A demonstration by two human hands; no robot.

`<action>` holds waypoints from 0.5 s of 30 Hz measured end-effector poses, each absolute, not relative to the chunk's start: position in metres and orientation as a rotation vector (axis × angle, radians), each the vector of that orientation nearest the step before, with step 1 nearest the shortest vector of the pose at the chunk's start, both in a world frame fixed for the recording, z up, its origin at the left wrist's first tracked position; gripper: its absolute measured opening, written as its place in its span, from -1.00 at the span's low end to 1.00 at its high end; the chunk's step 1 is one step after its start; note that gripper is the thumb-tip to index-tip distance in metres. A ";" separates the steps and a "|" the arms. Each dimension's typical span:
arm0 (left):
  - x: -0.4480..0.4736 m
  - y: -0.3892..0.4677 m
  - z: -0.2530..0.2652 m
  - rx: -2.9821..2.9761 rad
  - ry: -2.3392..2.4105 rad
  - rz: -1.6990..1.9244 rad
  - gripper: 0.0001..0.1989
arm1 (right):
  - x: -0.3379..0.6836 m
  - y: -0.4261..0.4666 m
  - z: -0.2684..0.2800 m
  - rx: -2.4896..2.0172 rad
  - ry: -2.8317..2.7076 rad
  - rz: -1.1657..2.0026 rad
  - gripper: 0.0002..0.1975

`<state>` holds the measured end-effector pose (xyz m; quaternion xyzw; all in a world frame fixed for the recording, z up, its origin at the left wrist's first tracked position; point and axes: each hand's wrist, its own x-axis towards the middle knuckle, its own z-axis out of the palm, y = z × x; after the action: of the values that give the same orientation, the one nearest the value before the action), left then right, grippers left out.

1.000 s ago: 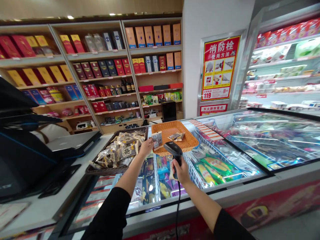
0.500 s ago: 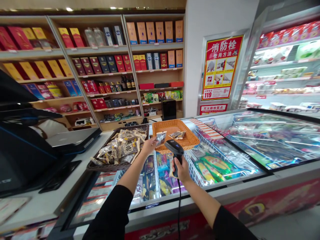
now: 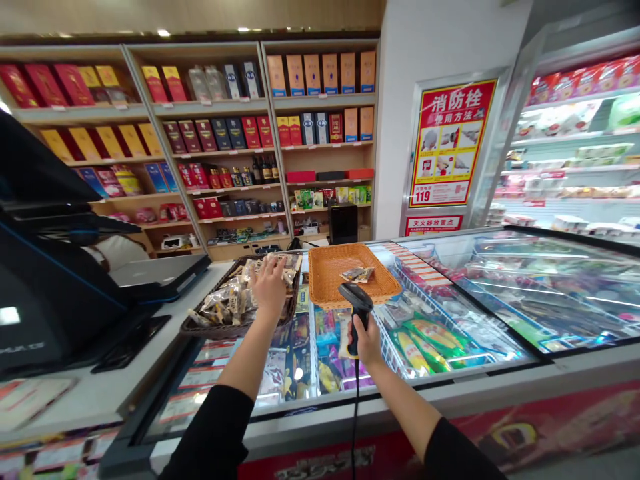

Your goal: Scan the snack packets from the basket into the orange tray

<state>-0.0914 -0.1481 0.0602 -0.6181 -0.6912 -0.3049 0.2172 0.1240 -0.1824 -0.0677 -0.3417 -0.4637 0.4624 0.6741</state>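
My left hand (image 3: 270,287) is over the dark brown wicker basket (image 3: 215,330), fingers spread above the packets there. No packet shows in its grasp. Piled in that basket are several small clear-and-beige snack packets (image 3: 227,300) with dark lettering. My right hand (image 3: 367,341) is wrapped round the handle of a black barcode scanner (image 3: 357,300), its head tilted up and its cord hanging down. Just behind the scanner stands an orange wicker basket (image 3: 325,283), with a few similar packets (image 3: 358,274) lying at its right side.
Both baskets rest on a glass-topped chest freezer (image 3: 440,360) full of packaged food. At left, a counter (image 3: 100,393) carries a black checkout machine (image 3: 45,300) and a flat scale (image 3: 160,277). Shelves of boxed goods (image 3: 220,137) line the back wall.
My left hand has moved left from the orange basket to the dark basket. The packet it held is no longer seen in it. My right hand still holds the scanner.
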 end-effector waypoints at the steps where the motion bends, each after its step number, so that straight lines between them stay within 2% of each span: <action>1: -0.098 -0.149 0.063 -1.688 -2.016 -0.736 -0.54 | 0.123 -0.183 -0.067 -0.774 -1.040 1.045 -0.63; 5: -0.104 -0.144 0.072 -1.673 -2.252 -0.475 -0.60 | 0.120 -0.186 -0.064 -0.777 -1.001 1.073 -0.61; 10: -0.048 -0.124 0.076 -1.996 -1.966 -0.577 -0.58 | 0.132 -0.176 -0.059 -0.793 -0.906 1.066 -0.60; 15: 0.027 -0.082 0.055 -2.441 -1.854 -0.514 -0.64 | 0.172 -0.146 -0.057 -0.963 -0.820 0.899 -0.57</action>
<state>0.0269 -0.0821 0.0552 -0.7853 -0.5964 -0.1653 0.0166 0.1717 -0.1463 -0.0568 -0.4346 -0.3701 0.4056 0.7139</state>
